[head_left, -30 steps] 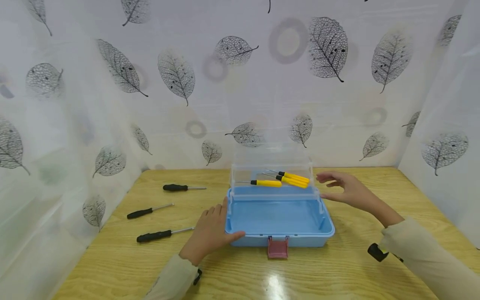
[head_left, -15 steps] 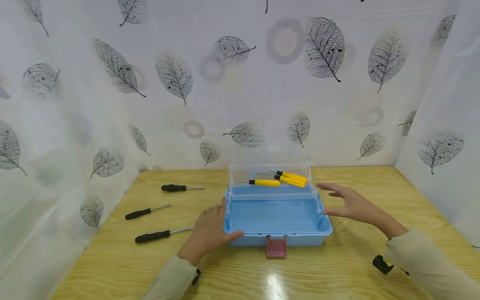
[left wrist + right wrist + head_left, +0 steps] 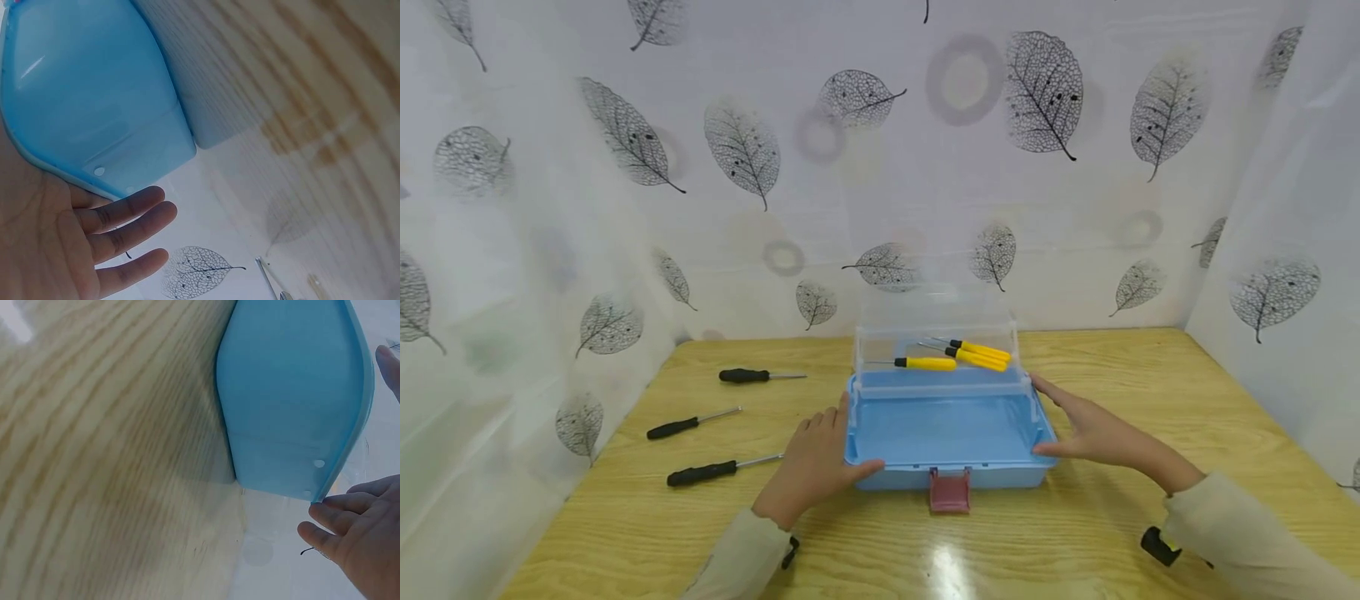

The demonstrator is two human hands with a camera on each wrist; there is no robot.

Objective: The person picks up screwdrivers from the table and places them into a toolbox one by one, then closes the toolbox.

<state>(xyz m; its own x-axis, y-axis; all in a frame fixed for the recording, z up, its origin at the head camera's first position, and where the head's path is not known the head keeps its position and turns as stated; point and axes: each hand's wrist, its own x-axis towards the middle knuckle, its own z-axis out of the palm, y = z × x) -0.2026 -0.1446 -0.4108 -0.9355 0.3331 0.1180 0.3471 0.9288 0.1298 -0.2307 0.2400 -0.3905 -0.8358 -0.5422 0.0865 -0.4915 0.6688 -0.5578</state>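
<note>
A light blue plastic toolbox (image 3: 917, 478) with a pink front latch (image 3: 950, 492) stands on the table, its lid raised. A clear tray (image 3: 880, 379) sits above the back of its bare base and carries three yellow-handled screwdrivers (image 3: 981, 358). My left hand (image 3: 814, 467) rests along the toolbox's left rim, thumb over the front left corner; the left wrist view shows straight, spread fingers (image 3: 134, 222). At the right side, my right hand (image 3: 1097, 433) touches the rim with its fingertips at the back corner and its thumb near the front. Its fingers (image 3: 340, 515) are slightly bent in the right wrist view.
Three black-handled screwdrivers (image 3: 703, 473) lie spread on the wooden table (image 3: 1037, 550) to the left of the toolbox. A leaf-patterned curtain (image 3: 880, 167) hangs behind the table and along both sides.
My right hand has come down and left from beside the toolbox until it touches the right rim. The left hand stays on the left rim; the view has shifted slightly.
</note>
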